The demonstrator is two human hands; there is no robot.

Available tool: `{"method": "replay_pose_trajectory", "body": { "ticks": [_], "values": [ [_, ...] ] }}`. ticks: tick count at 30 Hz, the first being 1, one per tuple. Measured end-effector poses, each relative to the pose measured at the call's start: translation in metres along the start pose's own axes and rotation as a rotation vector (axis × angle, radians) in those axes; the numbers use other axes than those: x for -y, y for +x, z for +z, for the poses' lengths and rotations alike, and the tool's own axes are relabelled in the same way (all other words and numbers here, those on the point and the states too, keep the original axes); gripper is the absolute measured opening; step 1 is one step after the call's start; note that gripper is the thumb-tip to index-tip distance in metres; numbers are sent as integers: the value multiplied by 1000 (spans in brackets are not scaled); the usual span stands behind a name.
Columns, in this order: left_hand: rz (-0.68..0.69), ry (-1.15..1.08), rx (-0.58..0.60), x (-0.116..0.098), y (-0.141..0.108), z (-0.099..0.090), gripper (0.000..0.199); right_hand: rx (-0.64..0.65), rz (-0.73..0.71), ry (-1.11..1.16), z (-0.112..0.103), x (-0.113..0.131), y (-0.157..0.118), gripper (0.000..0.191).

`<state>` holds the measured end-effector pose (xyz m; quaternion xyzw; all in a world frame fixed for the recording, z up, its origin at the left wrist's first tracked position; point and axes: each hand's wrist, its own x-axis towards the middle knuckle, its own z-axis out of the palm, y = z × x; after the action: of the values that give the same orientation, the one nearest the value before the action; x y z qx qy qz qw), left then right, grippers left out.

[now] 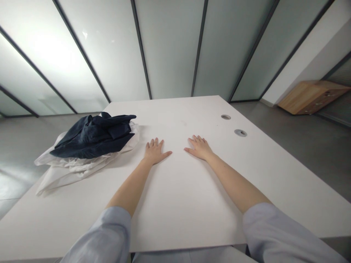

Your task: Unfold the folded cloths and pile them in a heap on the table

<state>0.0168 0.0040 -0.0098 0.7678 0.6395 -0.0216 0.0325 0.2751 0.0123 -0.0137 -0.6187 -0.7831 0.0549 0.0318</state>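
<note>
My left hand lies flat on the white table, palm down with its fingers spread. To its right, a short gap away, my right hand rests the same way, fingers apart. Neither hand holds anything. Left of my left hand sits a crumpled pile of cloth: a dark navy garment on top of white fabric. The pile does not touch my hand. What kind of garments they are cannot be made out.
Two round cable grommets, a far one and a nearer one, are set in the tabletop on the right. The white fabric hangs over the table's left edge. Beyond stand frosted glass panels and a wooden cabinet on the grey floor.
</note>
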Motion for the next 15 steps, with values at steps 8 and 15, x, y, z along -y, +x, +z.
{"method": "replay_pose_trajectory", "body": {
  "ticks": [8,15],
  "values": [
    [5,-10,2,1,-2,0,94,-27,-10,10,3,-3,-3,70],
    [9,-17,-2,0,-2,0,93,-20,-10,28,7,-6,-1,71]
  ]
}}
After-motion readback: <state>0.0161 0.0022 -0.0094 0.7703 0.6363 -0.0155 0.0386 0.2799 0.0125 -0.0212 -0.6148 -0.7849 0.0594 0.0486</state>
